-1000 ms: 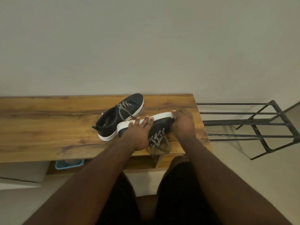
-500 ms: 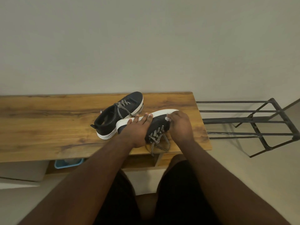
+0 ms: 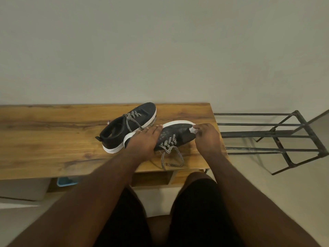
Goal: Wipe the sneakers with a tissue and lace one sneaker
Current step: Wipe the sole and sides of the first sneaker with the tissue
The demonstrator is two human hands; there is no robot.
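Two black sneakers with white soles stand on the wooden table (image 3: 53,139). The far sneaker (image 3: 128,125) sits upright with its striped lace tied. The near sneaker (image 3: 178,134) lies tipped on its side, sole facing away, its loose black-and-white lace (image 3: 170,154) trailing toward the table's front edge. My left hand (image 3: 144,141) presses flat on the near sneaker's heel part. My right hand (image 3: 206,138) pinches a small white tissue (image 3: 193,130) against the sneaker's toe.
A black metal rack (image 3: 277,136) stands on the floor just right of the table. A blue tub (image 3: 67,181) sits under the table at the left. A plain wall rises behind the table. My knees are below the front edge.
My right hand with the tissue slid along the near sneaker's toe area, first inward over the upper, then back out to the tip. The left hand kept holding the sneaker.
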